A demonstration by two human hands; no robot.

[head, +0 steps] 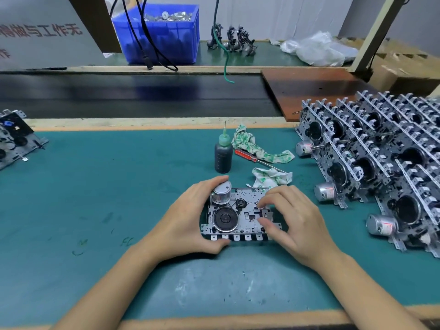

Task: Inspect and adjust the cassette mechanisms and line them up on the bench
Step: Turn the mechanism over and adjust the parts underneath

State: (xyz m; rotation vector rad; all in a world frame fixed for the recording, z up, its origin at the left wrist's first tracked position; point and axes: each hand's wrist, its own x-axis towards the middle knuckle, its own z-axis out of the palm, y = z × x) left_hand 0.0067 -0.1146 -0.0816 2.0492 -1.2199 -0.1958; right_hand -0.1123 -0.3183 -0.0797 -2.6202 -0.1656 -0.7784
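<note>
Green-matted counter in a workshop, conveyor belt behind it. Dead centre lies one cassette mechanism, flat, motor and flywheel up. The left hand curls round its left edge, gripping by the motor; the right hand holds the right side, fingertips probing the plate. So inspection's under way here. Off right, rows of mechanisms stand lined up already; at far left another unit looks to be waiting.
</note>
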